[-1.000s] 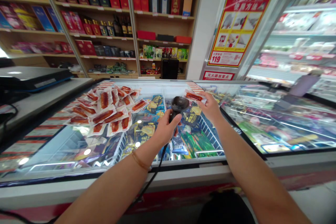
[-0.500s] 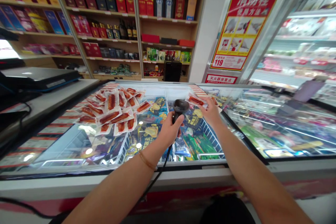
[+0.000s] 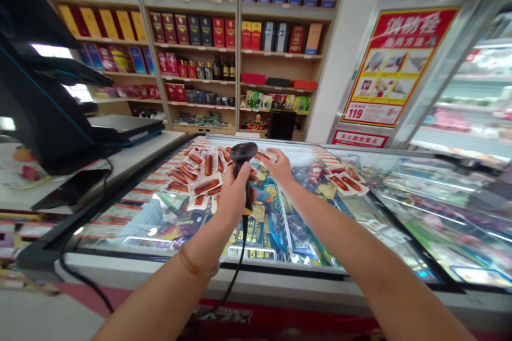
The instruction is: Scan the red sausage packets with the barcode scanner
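Observation:
My left hand (image 3: 234,192) is wrapped around the handle of a black barcode scanner (image 3: 244,152), held upright above the freezer's glass top, its cord hanging down. Just right of the scanner head, my right hand (image 3: 280,167) pinches a clear packet of sausage (image 3: 264,156) by its edge. A loose pile of sausage packets (image 3: 206,186) lies on the glass to the left, partly hidden by the scanner and my left hand. Several more sausage packets (image 3: 346,180) lie together on the glass right of my right forearm.
Under the freezer's glass lid (image 3: 136,208) are wire baskets of bagged frozen goods. On the left counter stand a black scale (image 3: 126,127) and a dark flat device (image 3: 74,189). Behind are shelves of boxes (image 3: 192,80); a second glass-topped freezer (image 3: 452,197) adjoins on the right.
My right hand has moved left from the small group on the right to beside the scanner, now with a packet in its fingers. The view has shifted left and up.

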A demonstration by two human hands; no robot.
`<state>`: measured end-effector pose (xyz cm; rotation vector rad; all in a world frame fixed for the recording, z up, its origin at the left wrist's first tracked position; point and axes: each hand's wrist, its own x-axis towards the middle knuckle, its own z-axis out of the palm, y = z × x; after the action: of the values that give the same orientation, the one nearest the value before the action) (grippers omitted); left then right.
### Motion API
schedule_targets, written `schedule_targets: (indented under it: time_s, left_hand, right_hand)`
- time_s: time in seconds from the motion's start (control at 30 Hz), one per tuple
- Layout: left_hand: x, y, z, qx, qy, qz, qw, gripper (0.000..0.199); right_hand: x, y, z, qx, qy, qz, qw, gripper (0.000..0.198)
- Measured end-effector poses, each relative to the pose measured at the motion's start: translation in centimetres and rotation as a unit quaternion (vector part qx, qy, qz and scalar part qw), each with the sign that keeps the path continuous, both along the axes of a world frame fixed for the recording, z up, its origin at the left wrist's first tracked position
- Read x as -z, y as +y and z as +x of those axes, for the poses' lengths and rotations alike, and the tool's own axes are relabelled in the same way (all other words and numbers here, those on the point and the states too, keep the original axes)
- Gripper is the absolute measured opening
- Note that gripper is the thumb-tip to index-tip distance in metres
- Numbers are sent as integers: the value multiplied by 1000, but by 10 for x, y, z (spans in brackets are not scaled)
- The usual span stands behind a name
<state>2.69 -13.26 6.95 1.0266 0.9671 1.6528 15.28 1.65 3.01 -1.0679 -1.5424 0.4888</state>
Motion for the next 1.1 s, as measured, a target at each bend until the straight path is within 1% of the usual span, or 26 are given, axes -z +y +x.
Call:
schedule_targets:
  time_s: [0.07,0.13,0.2,0.27,0.37,0.47,0.53,0.6,0.67,0.77,0.9,0.97,1.03,1.1]
  left_hand:
    - [-3,-5,-23,-22,-15,-9,1000,45]
    - [-5,-11,-43,-44,-30,-11,999,45]
    - [-7,-15,-61,-72,-40,-6,997,45]
    - [-9,-18,-75,-101,-43,-2,994,46]
    - [-11,-20,-87,-122,-44,-1,992,46]
    - [-11,-18,-85,-105,-41,-9,994,46]
    - [-10,-15,-75,-83,-41,-13,996,46]
    - [-7,-11,-58,-58,-44,-15,997,45]
    - [-3,-4,-37,-29,-41,-19,999,45]
    - [4,5,4,16,-28,-29,999,43]
    - [12,19,60,85,-9,-34,996,42]
    - [17,26,83,116,2,-33,993,45]
    - [24,33,101,136,11,-31,990,48]
    - [35,37,112,146,19,-26,989,50]
  right_hand:
    - [-6,13,-41,5,7,-8,1000,41]
    - [-13,22,-78,25,-11,-33,999,41]
    - [-17,28,-110,42,-53,-68,995,39]
    - [-16,32,-134,30,-111,-92,989,37]
    - [-9,33,-153,-10,-182,-106,978,38]
    - [0,34,-146,-19,-196,-95,976,42]
    - [4,35,-126,-8,-188,-74,979,43]
    - [8,35,-94,17,-184,-59,981,41]
    - [12,32,-51,52,-194,-55,978,40]
    - [21,22,27,116,-228,-63,965,40]
    - [38,1,134,231,-275,-73,931,43]
    - [48,-10,176,283,-294,-81,909,45]
    - [56,-18,204,336,-298,-106,887,51]
    - [62,-24,220,383,-287,-149,865,59]
